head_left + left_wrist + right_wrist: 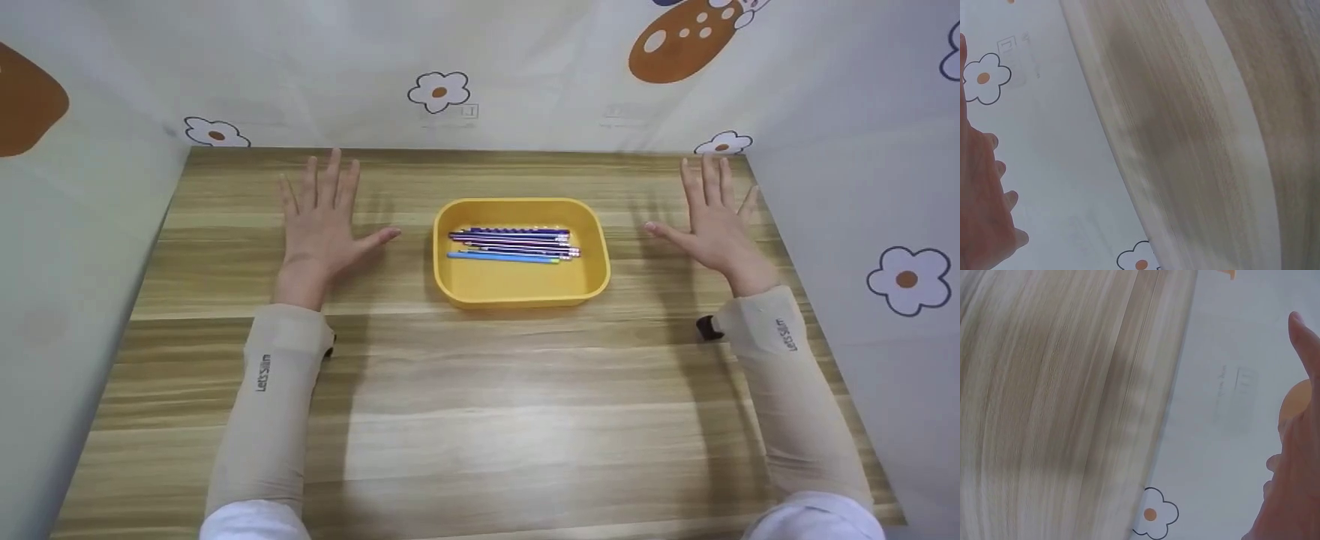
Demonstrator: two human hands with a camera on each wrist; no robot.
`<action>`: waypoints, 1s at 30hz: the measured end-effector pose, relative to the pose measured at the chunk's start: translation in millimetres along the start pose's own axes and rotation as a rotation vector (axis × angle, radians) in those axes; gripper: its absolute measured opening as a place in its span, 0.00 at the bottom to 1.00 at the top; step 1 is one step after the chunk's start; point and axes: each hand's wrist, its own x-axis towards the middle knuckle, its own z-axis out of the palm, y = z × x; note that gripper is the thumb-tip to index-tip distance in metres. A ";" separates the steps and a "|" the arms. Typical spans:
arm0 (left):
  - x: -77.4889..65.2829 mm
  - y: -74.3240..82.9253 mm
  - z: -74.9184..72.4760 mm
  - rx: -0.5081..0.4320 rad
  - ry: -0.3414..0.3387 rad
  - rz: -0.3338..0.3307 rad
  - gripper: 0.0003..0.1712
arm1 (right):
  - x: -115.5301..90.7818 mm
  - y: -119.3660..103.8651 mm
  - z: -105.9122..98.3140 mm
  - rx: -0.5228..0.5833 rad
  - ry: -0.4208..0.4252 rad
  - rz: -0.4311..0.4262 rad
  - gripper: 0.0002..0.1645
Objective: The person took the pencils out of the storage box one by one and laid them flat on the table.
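Observation:
Between the two hands stands a yellow rectangular box (517, 289) without a lid. Inside it lies a bundle of pencils (517, 244), mostly purple and striped, several with eraser ends to the right. A light blue pencil (502, 257) lies along the bundle's near side. To the box's left, my left hand (321, 221) is spread with straight fingers and holds nothing. My right hand (716, 225) is spread the same way to the box's right, thumb toward the box, also holding nothing. Each wrist view shows part of its own hand, the left (985, 208) and the right (1294, 467).
The wood-grain table (510, 420) reaches back to a pale curtain (525, 67) printed with flowers, which also hangs along both sides. Beige sleeves (277, 405) cover the forearms, and a small black device (707, 328) shows at the right wrist.

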 end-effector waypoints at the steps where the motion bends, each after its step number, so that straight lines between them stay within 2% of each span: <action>1: 0.3 0.1 -0.5 0.000 0.001 0.000 0.65 | 0.3 -0.1 -0.6 0.003 -0.001 -0.002 0.64; 10: 0.8 2.6 -2.6 -0.001 0.009 0.009 0.65 | 2.0 -5.3 -2.7 0.053 0.018 -0.041 0.63; 18: 0.9 6.1 -0.2 -0.003 0.006 0.026 0.64 | -0.9 -12.0 3.5 0.107 0.025 -0.081 0.63; 30: 4.9 14.9 -0.4 -0.025 0.020 0.051 0.64 | -1.5 -24.9 10.6 0.098 0.003 -0.146 0.64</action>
